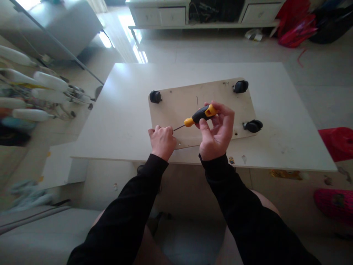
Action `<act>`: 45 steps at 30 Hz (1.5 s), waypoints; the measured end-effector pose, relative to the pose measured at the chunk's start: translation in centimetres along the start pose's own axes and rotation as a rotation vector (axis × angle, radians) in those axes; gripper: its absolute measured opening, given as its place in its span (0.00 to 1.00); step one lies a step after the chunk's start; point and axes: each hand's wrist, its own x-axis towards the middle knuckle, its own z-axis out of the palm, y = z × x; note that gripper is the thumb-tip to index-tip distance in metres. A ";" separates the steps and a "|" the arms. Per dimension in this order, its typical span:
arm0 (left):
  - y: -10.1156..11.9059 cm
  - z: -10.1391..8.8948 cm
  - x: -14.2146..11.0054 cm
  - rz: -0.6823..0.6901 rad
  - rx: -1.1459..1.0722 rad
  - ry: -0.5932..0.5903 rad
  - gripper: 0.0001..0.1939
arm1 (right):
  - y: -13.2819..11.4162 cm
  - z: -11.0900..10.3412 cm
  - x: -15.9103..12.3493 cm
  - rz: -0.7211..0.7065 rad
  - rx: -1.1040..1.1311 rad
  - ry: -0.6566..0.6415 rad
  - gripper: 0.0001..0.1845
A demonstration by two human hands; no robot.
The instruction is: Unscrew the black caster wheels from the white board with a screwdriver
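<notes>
My right hand (216,138) grips the handle of a screwdriver (202,115) with black and yellow grips. Its thin shaft slants down to the left and ends at the fingers of my left hand (162,142). That hand is closed at the near left corner of a pale wooden board (179,106); whatever lies under its fingers is hidden. Black caster wheels sit at the board's other corners: one far left (155,97), one far right (241,87) and one near right (253,126). Small holes dot the board near its edges.
The board lies on a white table (118,110), whose near edge runs just in front of me. Two small stickers (231,160) are on the tabletop. Beyond stands a white cabinet (172,16); red bags (296,27) lie on the floor to the right.
</notes>
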 end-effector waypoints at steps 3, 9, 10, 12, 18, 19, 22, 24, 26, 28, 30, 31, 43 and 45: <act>0.0 0.2 0.1 -0.001 -0.010 0.029 0.10 | -0.2 0.0 0.0 0.021 0.025 0.012 0.24; -0.4 -0.8 0.5 -0.022 -0.214 0.046 0.09 | 0.2 -0.7 0.7 -0.006 0.016 0.033 0.24; -0.8 -1.3 0.7 -0.032 -0.289 0.051 0.09 | 0.3 -0.9 0.9 -0.013 0.003 0.036 0.25; -2.1 -2.4 1.3 -0.064 -0.448 0.078 0.09 | 0.7 -1.4 1.2 -0.020 -0.018 0.045 0.25; -10.5 -2.8 3.5 -0.302 -0.619 0.267 0.14 | 1.2 -2.3 1.3 0.065 -0.002 0.046 0.26; -12.1 -2.4 3.8 -0.353 -0.623 0.272 0.14 | 1.2 -2.3 1.2 0.079 0.006 0.047 0.26; -16.1 -0.8 3.9 -0.463 -0.589 0.252 0.16 | 1.2 -2.2 1.1 0.103 0.021 0.046 0.26; -17.7 0.2 3.7 -0.503 -0.554 0.195 0.17 | 1.1 -2.0 1.1 0.119 0.024 0.046 0.26; -18.4 0.9 3.4 -0.511 -0.534 0.135 0.18 | 0.9 -1.9 1.1 0.142 0.037 0.046 0.26; -18.7 1.5 3.1 -0.499 -0.515 0.100 0.18 | 0.7 -1.8 1.0 0.178 0.054 0.040 0.25; -18.8 1.7 3.0 -0.483 -0.495 0.092 0.18 | 0.5 -1.9 1.0 0.206 0.059 0.027 0.25; -18.9 1.8 2.9 -0.474 -0.490 0.093 0.18 | 0.4 -1.9 1.0 0.213 0.057 0.021 0.25; -13.6 -1.7 -2.3 -0.220 -0.656 0.226 0.17 | -1.2 -2.5 1.2 0.215 -0.052 -0.062 0.22; -12.0 -1.0 -4.1 -0.123 -0.701 0.192 0.20 | -1.4 -2.8 1.2 0.179 -0.096 -0.102 0.22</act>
